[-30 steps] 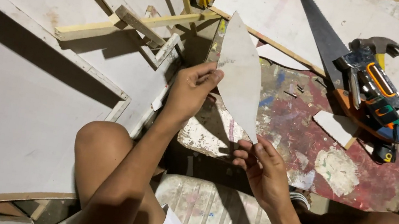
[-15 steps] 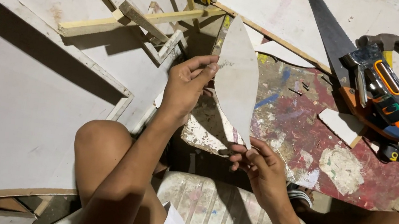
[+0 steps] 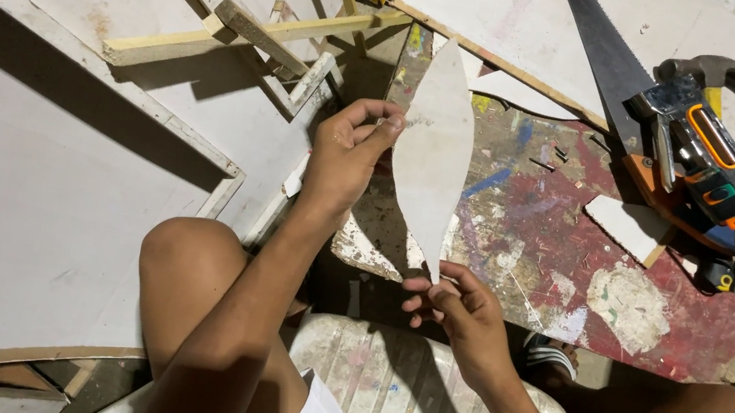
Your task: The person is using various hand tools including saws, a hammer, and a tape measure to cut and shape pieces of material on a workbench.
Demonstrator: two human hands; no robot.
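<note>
I hold a thin white leaf-shaped cutout (image 3: 433,153), pointed at both ends, upright over a paint-stained board (image 3: 565,234). My left hand (image 3: 348,151) pinches the cutout's left edge near its widest part between thumb and fingers. My right hand (image 3: 458,310) grips the lower tip with the fingertips. My bare knees show at the bottom of the view, either side of a worn white seat (image 3: 381,381).
A handsaw (image 3: 613,64), a hammer (image 3: 712,73) and an orange-and-black power tool (image 3: 710,188) lie at the upper right on a white panel (image 3: 528,18). A small white offcut (image 3: 628,229) rests on the stained board. Large white panels (image 3: 12,214) and wooden battens (image 3: 248,32) fill the left.
The cutout has turned from slightly tilted to nearly vertical. My left hand has shifted a little along its left edge; my right hand has kept the lower tip.
</note>
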